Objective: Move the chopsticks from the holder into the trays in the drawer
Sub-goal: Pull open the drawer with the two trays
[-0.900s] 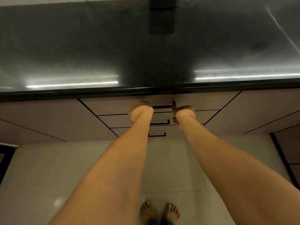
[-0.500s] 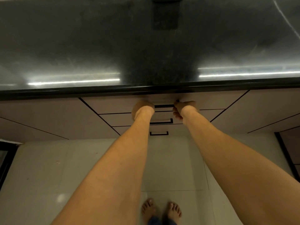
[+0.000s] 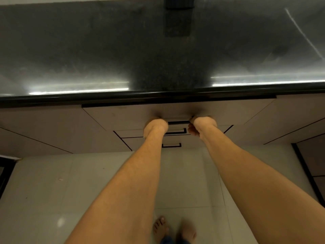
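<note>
My left hand (image 3: 155, 126) and my right hand (image 3: 202, 125) are both curled around the black bar handle (image 3: 178, 122) of the top drawer (image 3: 123, 117), one at each end. The beige drawer front stands a little way out from the cabinet, just under the counter's edge. Its inside is hidden, so no trays show. At the far edge of the counter a dark holder (image 3: 178, 3) is cut off by the frame's top. I see no chopsticks.
A glossy black counter (image 3: 88, 50) fills the upper half of the view. Two more drawers with black handles (image 3: 174, 132) sit below the top one. Beige cabinet doors flank them. Pale floor tiles and bare feet (image 3: 174, 229) lie below.
The top drawer's front has come out from the cabinet toward me, with both hands on its handle. The view has shifted slightly.
</note>
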